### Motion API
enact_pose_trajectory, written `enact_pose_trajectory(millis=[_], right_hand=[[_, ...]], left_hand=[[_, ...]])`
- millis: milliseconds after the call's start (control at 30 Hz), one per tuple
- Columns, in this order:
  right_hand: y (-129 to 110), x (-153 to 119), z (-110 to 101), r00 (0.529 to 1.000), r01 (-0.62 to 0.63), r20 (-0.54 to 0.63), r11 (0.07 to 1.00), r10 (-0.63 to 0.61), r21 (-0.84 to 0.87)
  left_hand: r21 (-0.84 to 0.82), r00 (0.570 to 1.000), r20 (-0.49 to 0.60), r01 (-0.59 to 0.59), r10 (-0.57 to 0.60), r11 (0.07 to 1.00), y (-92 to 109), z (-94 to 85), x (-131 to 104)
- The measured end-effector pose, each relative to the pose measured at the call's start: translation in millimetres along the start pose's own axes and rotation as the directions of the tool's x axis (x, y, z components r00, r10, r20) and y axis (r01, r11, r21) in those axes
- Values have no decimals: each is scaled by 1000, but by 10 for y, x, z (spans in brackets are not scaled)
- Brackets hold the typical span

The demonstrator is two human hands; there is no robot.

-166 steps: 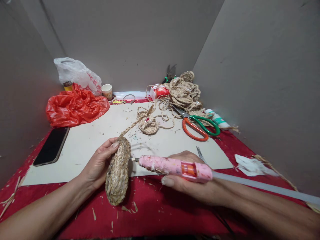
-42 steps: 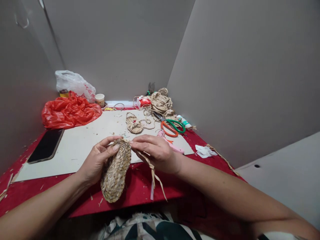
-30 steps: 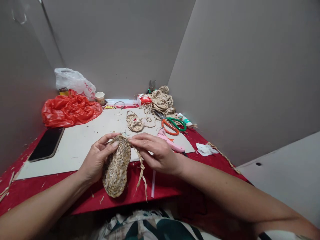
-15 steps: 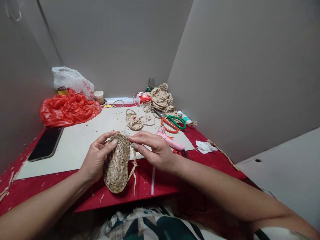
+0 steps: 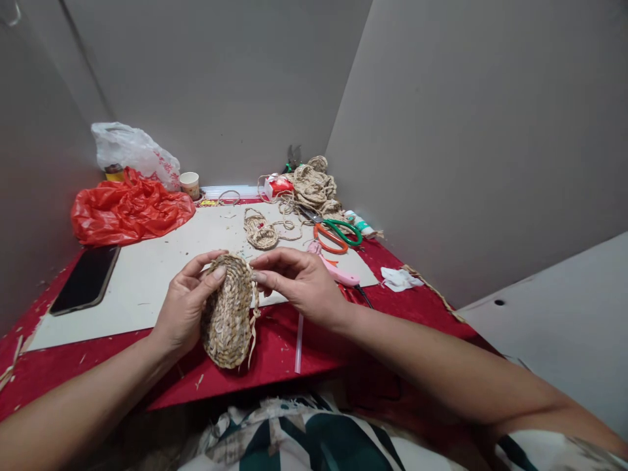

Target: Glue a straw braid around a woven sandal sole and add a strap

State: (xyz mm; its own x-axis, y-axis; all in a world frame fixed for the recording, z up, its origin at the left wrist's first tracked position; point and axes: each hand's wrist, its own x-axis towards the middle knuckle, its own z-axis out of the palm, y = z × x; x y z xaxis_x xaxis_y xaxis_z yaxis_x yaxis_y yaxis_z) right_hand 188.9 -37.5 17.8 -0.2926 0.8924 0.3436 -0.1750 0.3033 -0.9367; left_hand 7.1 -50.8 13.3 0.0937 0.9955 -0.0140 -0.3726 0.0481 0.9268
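Observation:
My left hand [image 5: 184, 297] is closed around the upper left edge of a woven straw sole [image 5: 226, 320], with the thumb pressed on its face. The sole is held upright above the table's front edge. At its upper right rim, the thumb and forefinger of my right hand [image 5: 299, 281] pinch a straw cord. That straw cord [image 5: 255, 314] hangs down along the sole's right side, ending in loose strips. The exact pinch point is partly hidden by the fingers. Beyond my hands, a small woven straw slipper [image 5: 261, 230] with a red bead lies on the white board [image 5: 147, 275].
Scissors [image 5: 338, 234] with orange and green handles, a pink glue gun [image 5: 343, 273] and a straw cord heap [image 5: 314, 183] lie to the right. A phone [image 5: 86, 281], a red plastic bag [image 5: 130, 212] and a paper cup [image 5: 190, 184] are left. Grey walls enclose the table.
The view has shifted slightly. My right hand's fingers have moved a little up at the sole's edge, and the straw cord now hangs closer against the sole.

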Motion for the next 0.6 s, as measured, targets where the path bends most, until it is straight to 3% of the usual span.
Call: enact_pose_trajectory(millis=[400,600], right_hand=[[-40,2,25,995,-96,-36,995,97,35],[19,-73,73,994,-33,-106,999,32,-15]], left_hand=[[46,997,-48,-57,59,997,0,12,0],[60,995,-70,-68,73,996,-15,-1,21]])
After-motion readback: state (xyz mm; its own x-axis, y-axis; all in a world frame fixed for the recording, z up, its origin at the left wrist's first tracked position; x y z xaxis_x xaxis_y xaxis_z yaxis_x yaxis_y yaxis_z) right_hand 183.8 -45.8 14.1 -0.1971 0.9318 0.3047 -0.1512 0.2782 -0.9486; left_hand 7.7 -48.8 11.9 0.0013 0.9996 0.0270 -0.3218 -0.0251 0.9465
